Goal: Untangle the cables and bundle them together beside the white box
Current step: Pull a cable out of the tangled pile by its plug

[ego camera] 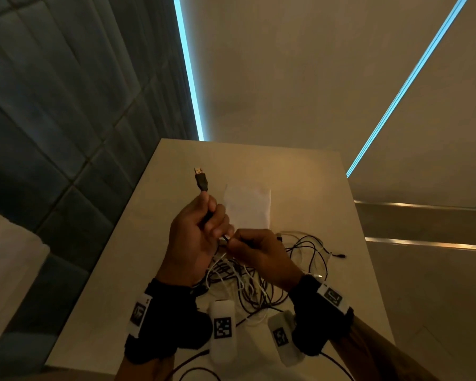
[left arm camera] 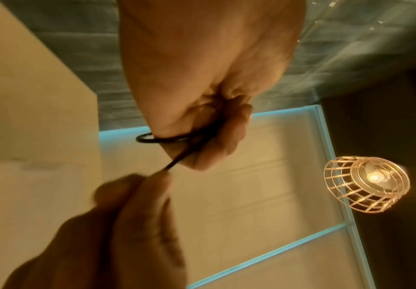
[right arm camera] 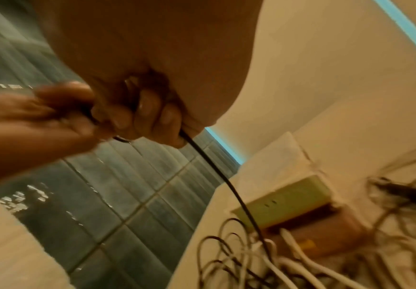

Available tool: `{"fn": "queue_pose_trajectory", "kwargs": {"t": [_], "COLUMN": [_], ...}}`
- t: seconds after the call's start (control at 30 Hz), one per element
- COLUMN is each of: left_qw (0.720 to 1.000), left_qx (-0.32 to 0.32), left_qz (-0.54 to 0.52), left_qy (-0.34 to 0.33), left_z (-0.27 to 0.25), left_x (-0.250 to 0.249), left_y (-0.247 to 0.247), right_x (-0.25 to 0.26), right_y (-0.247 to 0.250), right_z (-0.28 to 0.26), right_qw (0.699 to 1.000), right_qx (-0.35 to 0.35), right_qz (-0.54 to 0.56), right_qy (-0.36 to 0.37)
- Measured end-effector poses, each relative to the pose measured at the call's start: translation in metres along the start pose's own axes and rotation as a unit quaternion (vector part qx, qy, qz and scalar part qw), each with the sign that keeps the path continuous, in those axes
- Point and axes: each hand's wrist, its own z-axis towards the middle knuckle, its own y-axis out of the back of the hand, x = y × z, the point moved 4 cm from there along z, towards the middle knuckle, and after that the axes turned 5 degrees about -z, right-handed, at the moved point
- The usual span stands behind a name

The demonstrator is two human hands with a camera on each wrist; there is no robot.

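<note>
My left hand point(ego camera: 201, 232) is raised above the table and grips a black cable point(ego camera: 210, 215); its USB plug point(ego camera: 201, 178) sticks up past the fingers. My right hand point(ego camera: 259, 251) is right beside it, pinching the same black cable point(right arm camera: 216, 170) just below the left fist. In the left wrist view the cable point(left arm camera: 162, 139) loops out of the curled left fingers to the right hand's fingertips point(left arm camera: 157, 178). A tangle of black and white cables point(ego camera: 259, 281) lies on the table under both hands. The white box point(ego camera: 249, 206) sits just beyond the hands.
The beige table point(ego camera: 313, 188) ends at a dark tiled wall on the left. A loose cable end point(ego camera: 340, 255) lies at the right of the tangle. More black cable point(ego camera: 193, 361) trails off the near edge. A caged lamp point(left arm camera: 367, 187) hangs overhead.
</note>
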Motion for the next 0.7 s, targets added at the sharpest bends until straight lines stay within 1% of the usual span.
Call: {"fn": "queue_pose_trajectory", "kwargs": {"t": [0.07,0.17,0.3,0.37,0.43,0.53,0.6,0.63,0.7], "left_qw": [0.999,0.995,0.992,0.990,0.989,0.987,0.986,0.984,0.978], "left_qx": [0.016,0.010,-0.008,-0.017,-0.029,-0.037,-0.048,-0.056,-0.081], "left_qz": [0.038,0.083,0.099,0.098,0.101,0.107,0.113,0.121,0.160], "left_qy": [-0.022,-0.047,-0.082,-0.095,-0.104,-0.117,-0.117,-0.115,-0.109], "left_z": [0.002,0.000,-0.003,-0.005,-0.006,-0.009,-0.010,-0.010,-0.010], "left_x": [-0.002,-0.003,-0.017,-0.026,-0.032,-0.036,-0.034,-0.032,-0.027], "left_y": [0.000,0.000,0.003,0.006,0.010,0.014,0.018,0.020,0.024], "right_x": [-0.017,-0.047,-0.091,-0.110,-0.121,-0.135,-0.143,-0.142,-0.127], "right_y": [0.002,0.003,0.000,0.000,-0.002,-0.004,-0.004,-0.002,0.003], "right_z": [-0.003,-0.002,0.000,-0.001,-0.004,-0.008,-0.007,-0.004,0.004], "right_qw": [1.000,0.999,0.996,0.994,0.991,0.988,0.983,0.981,0.974], "right_qx": [-0.002,-0.004,-0.024,-0.036,-0.048,-0.061,-0.070,-0.082,-0.128], "right_qz": [-0.021,-0.004,0.010,-0.006,-0.022,0.004,-0.020,-0.028,-0.012], "right_qy": [-0.008,-0.037,-0.080,-0.102,-0.122,-0.145,-0.167,-0.175,-0.186]}}
